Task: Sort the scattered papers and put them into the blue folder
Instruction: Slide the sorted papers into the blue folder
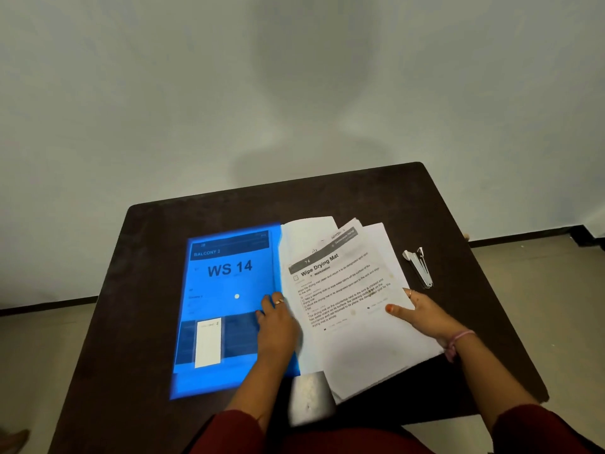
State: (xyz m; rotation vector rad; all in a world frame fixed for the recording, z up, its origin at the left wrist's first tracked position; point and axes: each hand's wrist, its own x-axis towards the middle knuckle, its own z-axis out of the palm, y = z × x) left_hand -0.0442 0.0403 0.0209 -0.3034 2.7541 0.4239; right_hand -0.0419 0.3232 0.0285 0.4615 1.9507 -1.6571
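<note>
The translucent blue folder (226,309) lies flat on the left half of the dark table, with a sheet reading "WS 14" showing through it. Beside it on the right lies a fanned stack of white papers (347,290); the top sheet is headed "Wipe Drying Mat". My left hand (276,329) rests on the folder's right edge where it meets the papers, its fingers curled at that edge. My right hand (422,311) grips the stack's right edge, thumb on top of the sheets and fingers beneath.
A metal stapler (419,267) lies on the table (150,257) to the right of the papers. A grey metallic object (311,398) sits at the near table edge between my arms. A white wall stands behind the table; tiled floor shows at both sides.
</note>
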